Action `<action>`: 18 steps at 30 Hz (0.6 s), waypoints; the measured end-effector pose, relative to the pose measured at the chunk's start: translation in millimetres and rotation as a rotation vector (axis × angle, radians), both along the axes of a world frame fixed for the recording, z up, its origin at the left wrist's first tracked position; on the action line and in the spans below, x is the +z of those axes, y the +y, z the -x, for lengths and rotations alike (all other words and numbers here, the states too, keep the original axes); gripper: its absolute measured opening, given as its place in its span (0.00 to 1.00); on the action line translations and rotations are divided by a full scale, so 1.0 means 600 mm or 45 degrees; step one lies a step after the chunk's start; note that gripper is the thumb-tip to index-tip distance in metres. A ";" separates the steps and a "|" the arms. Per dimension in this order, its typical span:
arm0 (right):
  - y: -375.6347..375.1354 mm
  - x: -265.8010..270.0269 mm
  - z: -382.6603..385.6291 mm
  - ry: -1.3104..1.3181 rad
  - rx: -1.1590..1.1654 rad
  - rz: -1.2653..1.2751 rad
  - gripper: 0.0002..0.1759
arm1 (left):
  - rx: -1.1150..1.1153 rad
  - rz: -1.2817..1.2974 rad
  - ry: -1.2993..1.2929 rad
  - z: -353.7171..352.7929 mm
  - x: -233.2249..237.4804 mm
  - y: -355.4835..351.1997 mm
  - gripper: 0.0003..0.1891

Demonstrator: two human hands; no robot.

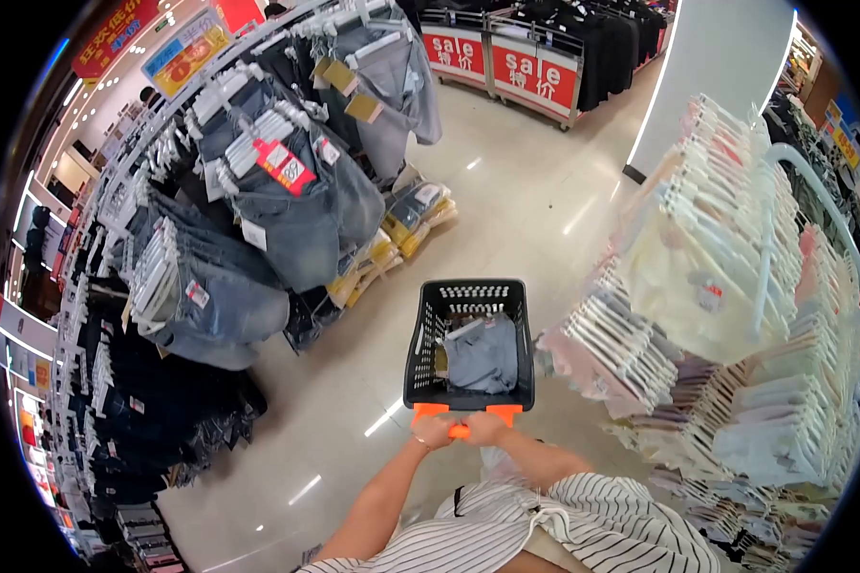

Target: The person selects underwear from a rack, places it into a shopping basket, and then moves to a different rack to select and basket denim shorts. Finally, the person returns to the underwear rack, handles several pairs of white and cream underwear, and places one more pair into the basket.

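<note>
A black plastic shopping basket (pixel 413 368) with an orange handle (pixel 460 432) is in front of me, low in the middle of the view. My left hand (pixel 434 431) is closed around the left part of the handle. On its right part my right hand (pixel 484 429) is closed too, close beside the left. Inside the basket lies a folded grey-blue garment (pixel 484 355) that looks like denim, with a white hanger or tag at its upper edge. Something darker lies beneath and behind it, mostly hidden.
Denim shorts (pixel 287 224) hang on a curved rack at left, with plastic-wrapped packs (pixel 416 215) stacked below. Pale underwear on white hangers (pixel 702 258) crowds the right, close to the basket. Sale bins (pixel 535 76) and a white pillar (pixel 693 76) stand ahead. Pale floor (pixel 506 210) runs between.
</note>
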State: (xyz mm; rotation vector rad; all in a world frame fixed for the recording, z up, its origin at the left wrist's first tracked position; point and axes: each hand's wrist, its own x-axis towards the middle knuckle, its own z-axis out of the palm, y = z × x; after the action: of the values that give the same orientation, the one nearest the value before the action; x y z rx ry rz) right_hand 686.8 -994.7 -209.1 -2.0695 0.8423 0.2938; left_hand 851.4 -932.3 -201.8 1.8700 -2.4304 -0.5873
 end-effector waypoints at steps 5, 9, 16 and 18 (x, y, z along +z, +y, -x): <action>-0.082 0.000 -0.041 -0.004 -0.069 -0.016 0.18 | -0.093 0.013 -0.026 -0.047 -0.001 -0.097 0.08; -0.149 0.028 -0.069 0.032 -0.163 -0.075 0.17 | -0.216 0.052 -0.076 -0.087 -0.015 -0.184 0.08; -0.246 0.026 -0.104 0.004 -0.317 -0.140 0.16 | -0.446 0.061 0.002 -0.132 -0.019 -0.318 0.07; -0.269 0.028 -0.116 -0.007 -0.398 -0.163 0.17 | -0.531 0.018 0.046 -0.147 -0.022 -0.355 0.07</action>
State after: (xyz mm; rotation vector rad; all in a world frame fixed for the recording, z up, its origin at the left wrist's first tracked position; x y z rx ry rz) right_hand 756.6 -1156.1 -192.3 -1.7881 1.0975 0.1655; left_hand 939.8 -1145.4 -215.1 1.3333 -2.8051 -0.6045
